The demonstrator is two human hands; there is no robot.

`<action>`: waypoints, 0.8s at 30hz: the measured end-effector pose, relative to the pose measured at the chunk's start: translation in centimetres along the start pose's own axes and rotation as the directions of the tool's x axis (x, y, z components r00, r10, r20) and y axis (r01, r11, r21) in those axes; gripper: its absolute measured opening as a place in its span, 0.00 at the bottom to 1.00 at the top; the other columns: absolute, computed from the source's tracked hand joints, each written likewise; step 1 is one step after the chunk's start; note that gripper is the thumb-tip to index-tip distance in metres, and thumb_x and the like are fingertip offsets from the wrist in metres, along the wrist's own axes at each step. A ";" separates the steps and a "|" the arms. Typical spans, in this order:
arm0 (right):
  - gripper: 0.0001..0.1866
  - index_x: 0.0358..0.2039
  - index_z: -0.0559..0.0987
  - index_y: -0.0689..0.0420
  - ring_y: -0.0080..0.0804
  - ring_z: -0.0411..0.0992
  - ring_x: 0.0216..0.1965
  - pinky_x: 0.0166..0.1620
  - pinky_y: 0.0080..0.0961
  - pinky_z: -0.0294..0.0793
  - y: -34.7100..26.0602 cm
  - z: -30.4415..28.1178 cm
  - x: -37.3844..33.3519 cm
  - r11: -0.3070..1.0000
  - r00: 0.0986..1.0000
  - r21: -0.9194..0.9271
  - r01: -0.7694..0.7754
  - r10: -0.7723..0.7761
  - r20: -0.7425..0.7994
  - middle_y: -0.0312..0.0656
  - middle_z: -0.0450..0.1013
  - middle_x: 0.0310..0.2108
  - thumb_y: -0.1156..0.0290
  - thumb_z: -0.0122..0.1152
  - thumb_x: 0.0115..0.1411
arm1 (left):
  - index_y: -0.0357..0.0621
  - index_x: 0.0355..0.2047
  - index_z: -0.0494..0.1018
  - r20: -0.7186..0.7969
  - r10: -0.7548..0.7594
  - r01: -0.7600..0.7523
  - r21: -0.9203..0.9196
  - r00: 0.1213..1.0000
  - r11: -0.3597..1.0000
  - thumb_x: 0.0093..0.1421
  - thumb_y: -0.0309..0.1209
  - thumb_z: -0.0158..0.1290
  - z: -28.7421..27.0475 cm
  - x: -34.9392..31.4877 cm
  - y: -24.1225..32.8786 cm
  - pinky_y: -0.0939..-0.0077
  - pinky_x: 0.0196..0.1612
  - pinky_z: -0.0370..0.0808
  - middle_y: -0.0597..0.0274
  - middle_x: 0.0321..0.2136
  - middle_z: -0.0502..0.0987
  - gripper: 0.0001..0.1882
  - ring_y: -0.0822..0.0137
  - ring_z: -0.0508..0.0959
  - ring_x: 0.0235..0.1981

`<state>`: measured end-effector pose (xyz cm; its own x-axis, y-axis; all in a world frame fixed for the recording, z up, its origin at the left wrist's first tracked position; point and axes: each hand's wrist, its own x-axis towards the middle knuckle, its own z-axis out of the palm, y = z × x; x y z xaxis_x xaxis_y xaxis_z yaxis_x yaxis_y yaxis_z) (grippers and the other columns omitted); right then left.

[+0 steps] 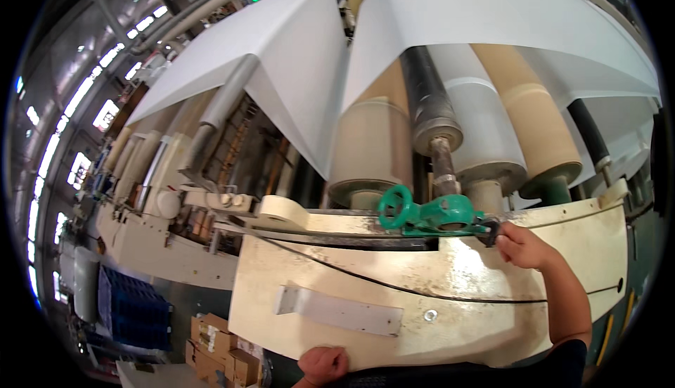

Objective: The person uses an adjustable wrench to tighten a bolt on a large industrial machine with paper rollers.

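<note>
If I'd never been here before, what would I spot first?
Probably the huge white sheets stretched across the top, above fat rollers. Next, the bright green wheel near the middle; farther right, the right hand is closed on a dark knob.

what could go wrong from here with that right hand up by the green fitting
The right hand, bare and gripping a dark knob beside the green fitting, might slip and bang against the fitting. If the black roller beyond it were to turn, a hand straying that way could get caught.
</note>
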<state>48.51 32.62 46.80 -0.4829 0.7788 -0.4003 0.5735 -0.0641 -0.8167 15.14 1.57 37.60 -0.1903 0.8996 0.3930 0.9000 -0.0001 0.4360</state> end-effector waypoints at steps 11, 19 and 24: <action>0.11 0.37 0.74 0.56 0.23 0.68 0.28 0.33 0.24 0.69 0.3 2.0 3.1 0.980 0.918 -0.025 0.199 -0.178 0.354 0.37 0.71 0.25 0.63 0.57 0.59 | 0.48 0.23 0.76 -0.106 0.054 -0.046 0.074 0.993 0.996 0.44 0.26 0.53 -0.9 1.2 1.2 0.65 0.20 0.68 0.57 0.16 0.72 0.04 0.56 0.71 0.17; 0.20 0.49 0.72 0.46 0.40 0.74 0.34 0.37 0.34 0.72 -7.5 9.6 4.3 0.827 0.726 -0.089 0.555 -0.429 0.537 0.39 0.75 0.31 0.58 0.54 0.56 | 0.47 0.23 0.75 -0.013 0.051 -0.050 0.097 0.999 0.994 0.45 0.25 0.53 -1.0 2.0 1.5 0.64 0.18 0.67 0.57 0.16 0.70 0.04 0.57 0.69 0.15; 0.14 0.39 0.75 0.50 0.41 0.74 0.33 0.36 0.35 0.73 -10.5 15.5 6.4 0.714 0.721 -0.189 0.674 -0.579 0.380 0.41 0.75 0.29 0.61 0.57 0.52 | 0.49 0.22 0.76 0.038 0.019 -0.022 0.074 0.999 0.997 0.43 0.26 0.54 -0.6 0.1 0.1 0.64 0.18 0.66 0.59 0.13 0.69 0.03 0.57 0.68 0.14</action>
<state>29.15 28.57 46.35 -0.9320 0.3615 0.0265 0.2095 0.5971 -0.7743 14.95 1.42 38.12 -0.1584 0.9154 0.3701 0.9304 0.0129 0.3663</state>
